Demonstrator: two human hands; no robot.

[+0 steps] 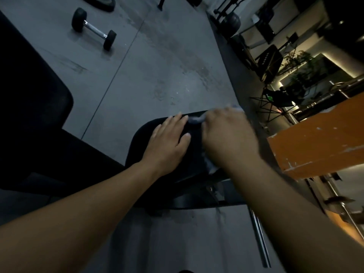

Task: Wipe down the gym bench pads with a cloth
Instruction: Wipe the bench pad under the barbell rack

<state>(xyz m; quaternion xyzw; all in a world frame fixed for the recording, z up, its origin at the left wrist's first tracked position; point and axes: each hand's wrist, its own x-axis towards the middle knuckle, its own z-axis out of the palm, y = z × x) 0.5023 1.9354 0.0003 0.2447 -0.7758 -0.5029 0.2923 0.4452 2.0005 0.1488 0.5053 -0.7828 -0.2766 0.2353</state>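
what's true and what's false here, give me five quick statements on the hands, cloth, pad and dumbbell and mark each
1. The left hand lies flat, fingers straight, on the black pad. True.
2. The left hand holds the cloth. False: the right hand grips it.
3. A dumbbell lies on the floor beyond the pad. True.
4. The pad is orange. False: it is black; the orange board stands to its right.
5. The cloth is dark red. False: it is pale, greyish.
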